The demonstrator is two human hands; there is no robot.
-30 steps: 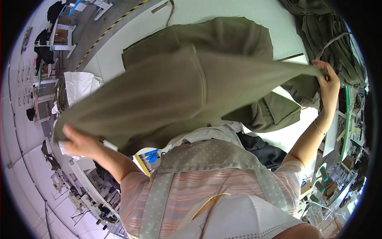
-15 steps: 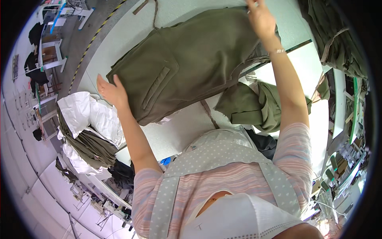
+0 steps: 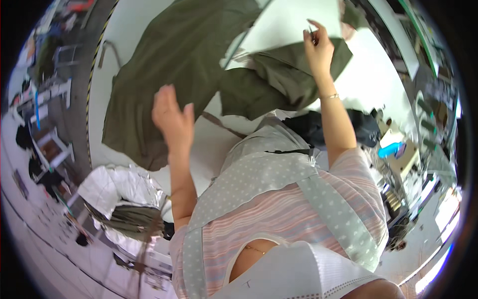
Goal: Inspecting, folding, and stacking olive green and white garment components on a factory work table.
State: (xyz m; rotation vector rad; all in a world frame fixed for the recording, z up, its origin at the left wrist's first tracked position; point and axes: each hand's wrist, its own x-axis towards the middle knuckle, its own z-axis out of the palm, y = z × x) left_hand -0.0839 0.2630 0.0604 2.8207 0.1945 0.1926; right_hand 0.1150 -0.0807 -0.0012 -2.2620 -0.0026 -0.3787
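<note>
A garment (image 3: pixel 164 74) lies spread on the table (image 3: pixel 363 79) at upper left of the frame; a second garment (image 3: pixel 279 82) lies right of it, near centre top. A bag (image 3: pixel 119 187) stands below the table's edge, lower left.

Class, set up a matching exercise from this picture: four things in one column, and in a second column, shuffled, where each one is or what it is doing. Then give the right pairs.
Things:
1. left hand
2. right hand
3. large olive garment
4. white sack

Places or states:
A. spread flat on the white table
B. on the floor at the left, holding olive fabric
C. raised, open, fingers spread, holding nothing
D. resting on the smaller olive piece

Pairs: 1-C, 2-D, 3-A, 4-B
</note>
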